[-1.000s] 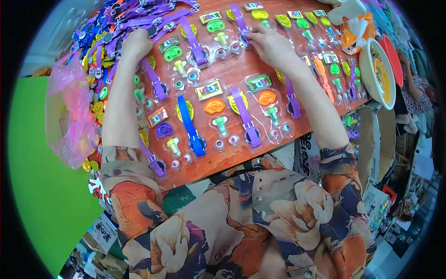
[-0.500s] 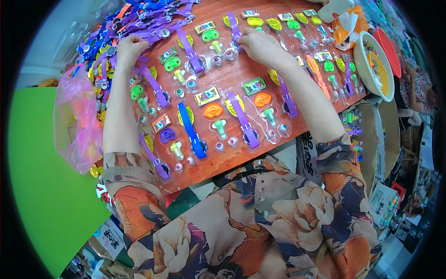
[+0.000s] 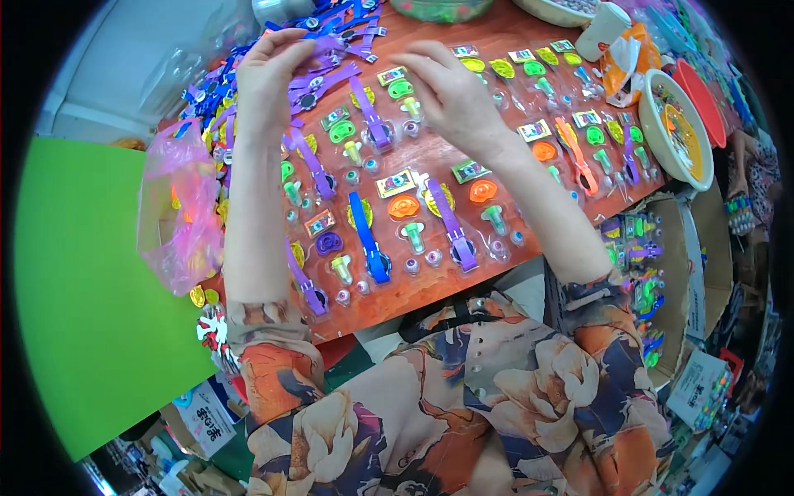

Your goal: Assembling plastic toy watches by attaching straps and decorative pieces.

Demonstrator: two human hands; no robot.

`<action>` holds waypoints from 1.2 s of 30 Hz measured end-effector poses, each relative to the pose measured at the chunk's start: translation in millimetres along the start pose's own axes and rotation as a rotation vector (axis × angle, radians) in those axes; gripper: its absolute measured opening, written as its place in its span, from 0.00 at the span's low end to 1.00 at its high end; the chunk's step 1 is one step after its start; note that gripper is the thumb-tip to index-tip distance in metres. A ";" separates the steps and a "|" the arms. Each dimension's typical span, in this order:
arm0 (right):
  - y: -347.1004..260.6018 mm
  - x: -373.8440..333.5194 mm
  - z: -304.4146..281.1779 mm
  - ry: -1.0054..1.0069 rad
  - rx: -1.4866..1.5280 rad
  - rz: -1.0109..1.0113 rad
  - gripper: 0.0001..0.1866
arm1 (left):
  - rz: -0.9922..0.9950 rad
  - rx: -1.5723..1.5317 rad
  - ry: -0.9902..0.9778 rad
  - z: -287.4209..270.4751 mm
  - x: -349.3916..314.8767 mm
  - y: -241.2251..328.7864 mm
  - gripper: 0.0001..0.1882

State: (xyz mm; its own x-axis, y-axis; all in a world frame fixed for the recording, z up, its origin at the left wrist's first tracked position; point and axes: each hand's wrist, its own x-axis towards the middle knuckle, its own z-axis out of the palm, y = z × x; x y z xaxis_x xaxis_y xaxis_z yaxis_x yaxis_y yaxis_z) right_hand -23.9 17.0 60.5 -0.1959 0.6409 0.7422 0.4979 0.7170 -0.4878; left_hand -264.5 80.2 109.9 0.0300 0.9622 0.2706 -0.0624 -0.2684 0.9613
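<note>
My left hand [image 3: 273, 83] is raised at the edge of a heap of toy watches, with a blurred purple toy watch [image 3: 331, 51] pinched at its fingertips. Further right, my right hand [image 3: 451, 97] hovers over the back rows of clear blister trays, its fingers apart and nothing visible in them. It hides part of the tray beneath. The trays hold small cards [image 3: 398, 182], oval lip-shaped pieces [image 3: 404, 206], light green tube-shaped pieces [image 3: 413, 237] and eyeball-like balls [image 3: 411, 265]. A blue watch [image 3: 369, 238] and several purple watches [image 3: 452, 227] lie in nearer trays.
Blue and purple watches [image 3: 211, 87] pile up at the back left, beside a pink plastic bag [image 3: 178, 215]. At the right stand a pale bowl [image 3: 653, 124], a red basin [image 3: 703, 103] and a paper cup [image 3: 602, 33]. A cardboard box [image 3: 705, 256] with filled trays sits below.
The view has shifted slightly. My right hand has lifted back from the purple watch at the far-row tray and opened; my left hand has moved right with a purple watch.
</note>
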 end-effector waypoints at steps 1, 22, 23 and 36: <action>-11.7 10.6 -0.3 0.085 0.063 -0.058 0.14 | 0.028 0.023 -0.119 7.1 -9.3 6.4 0.11; -59.7 -117.3 -75.3 0.143 1.087 0.541 0.09 | -0.452 -0.567 -0.040 124.4 -182.7 -39.7 0.16; -65.5 -124.7 -74.6 0.154 1.026 0.631 0.09 | -0.405 -0.557 -0.026 123.4 -182.3 -40.3 0.14; -86.3 -133.5 -75.7 -0.151 0.924 1.034 0.12 | -0.051 0.088 0.081 127.8 -209.1 -35.2 0.10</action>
State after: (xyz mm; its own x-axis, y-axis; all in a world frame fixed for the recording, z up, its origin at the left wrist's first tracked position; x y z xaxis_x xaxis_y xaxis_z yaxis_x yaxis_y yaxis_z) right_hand 23.2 -151.1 38.2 -0.2037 0.9653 -0.1635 -0.2485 -0.2125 -0.9450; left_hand -141.0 -117.5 26.2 -0.0497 0.9743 0.2198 0.0250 -0.2188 0.9755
